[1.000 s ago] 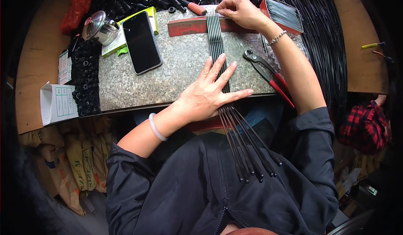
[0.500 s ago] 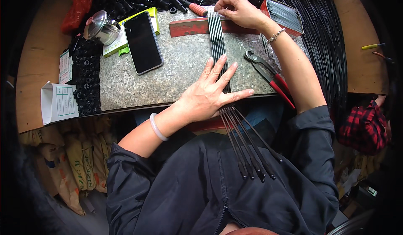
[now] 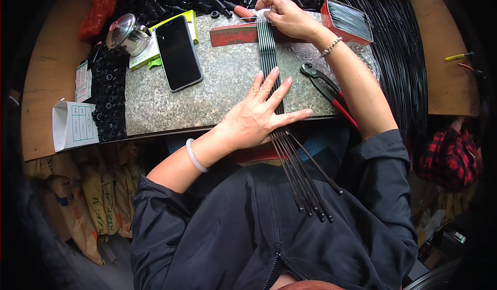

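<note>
Speckled slab (image 3: 222, 85) flanked by wooden counter (image 3: 46, 83), black rods (image 3: 267, 52) partly covered by spread left hand (image 3: 252, 118), right hand (image 3: 289, 16) curled at their far ends, hold not discernible, sacks (image 3: 77, 207) seen below.

A black phone (image 3: 180, 57) partly covers a yellow-green-edged box (image 3: 147, 55), near a lidded cup (image 3: 127, 36) and red plastic bag (image 3: 105, 5).
</note>
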`<state>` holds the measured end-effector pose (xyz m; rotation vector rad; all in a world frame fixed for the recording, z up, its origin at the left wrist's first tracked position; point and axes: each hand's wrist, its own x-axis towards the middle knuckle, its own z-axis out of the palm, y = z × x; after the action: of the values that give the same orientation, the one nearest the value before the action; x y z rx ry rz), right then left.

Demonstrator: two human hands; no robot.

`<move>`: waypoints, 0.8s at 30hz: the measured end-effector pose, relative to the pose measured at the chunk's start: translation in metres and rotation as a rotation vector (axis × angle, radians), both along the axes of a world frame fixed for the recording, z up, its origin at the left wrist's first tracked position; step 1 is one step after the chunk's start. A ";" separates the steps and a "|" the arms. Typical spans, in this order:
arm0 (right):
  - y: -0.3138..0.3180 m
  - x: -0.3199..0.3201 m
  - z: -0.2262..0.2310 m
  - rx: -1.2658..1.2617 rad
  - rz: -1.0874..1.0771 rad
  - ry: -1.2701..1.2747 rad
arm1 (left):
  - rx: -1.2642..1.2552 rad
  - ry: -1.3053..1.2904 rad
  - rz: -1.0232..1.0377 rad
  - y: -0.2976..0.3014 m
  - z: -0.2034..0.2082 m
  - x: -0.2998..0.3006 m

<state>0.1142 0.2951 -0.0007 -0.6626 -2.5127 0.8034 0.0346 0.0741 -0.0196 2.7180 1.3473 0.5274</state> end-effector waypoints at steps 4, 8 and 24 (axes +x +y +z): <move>0.008 0.007 -0.001 -0.024 -0.192 0.324 | 0.011 -0.025 -0.008 0.001 -0.003 0.001; 0.030 0.080 0.045 0.261 -0.285 0.091 | 0.006 0.029 -0.001 -0.002 0.000 0.000; 0.032 0.151 0.027 0.610 -0.468 -0.005 | -0.203 -0.634 -0.142 -0.030 0.088 0.011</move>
<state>0.2651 0.3272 0.0264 -0.9570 -2.2753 -0.1290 0.0451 0.0445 0.0680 2.1772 0.9681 1.0531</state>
